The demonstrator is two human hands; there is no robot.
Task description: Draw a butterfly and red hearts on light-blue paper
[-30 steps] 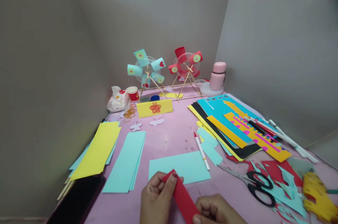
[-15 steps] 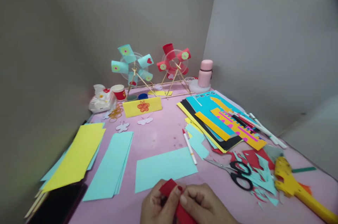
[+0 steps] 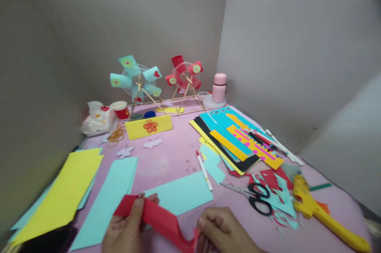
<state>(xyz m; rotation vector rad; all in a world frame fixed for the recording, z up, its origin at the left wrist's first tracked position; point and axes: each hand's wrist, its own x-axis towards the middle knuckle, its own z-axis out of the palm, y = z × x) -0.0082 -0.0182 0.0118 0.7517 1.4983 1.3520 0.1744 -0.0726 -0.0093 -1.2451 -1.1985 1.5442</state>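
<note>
A folded strip of red paper (image 3: 162,219) stretches between my two hands at the front of the table. My left hand (image 3: 127,221) grips its left part, thumb on top and fingers beneath. My right hand (image 3: 222,229) is closed by the strip's right end, pinching a curled red edge there. Just beyond my hands lies a light blue paper sheet (image 3: 178,193). A white marker with a red tip (image 3: 204,170) rests at that sheet's right edge. Scissors with black handles (image 3: 253,195) lie to the right, blades partly apart.
Yellow sheets (image 3: 67,189) and light blue strips (image 3: 111,197) lie at left. On the right are a yellow glue gun (image 3: 321,213), paper scraps (image 3: 279,193) and stacked coloured paper (image 3: 220,145). Behind stand a blue paper pinwheel (image 3: 138,80), a red one (image 3: 186,76) and a pink bottle (image 3: 219,88).
My hands have moved apart, the left one further left, and the red paper now shows as a longer strip between them. The whole view has shifted slightly to the right.
</note>
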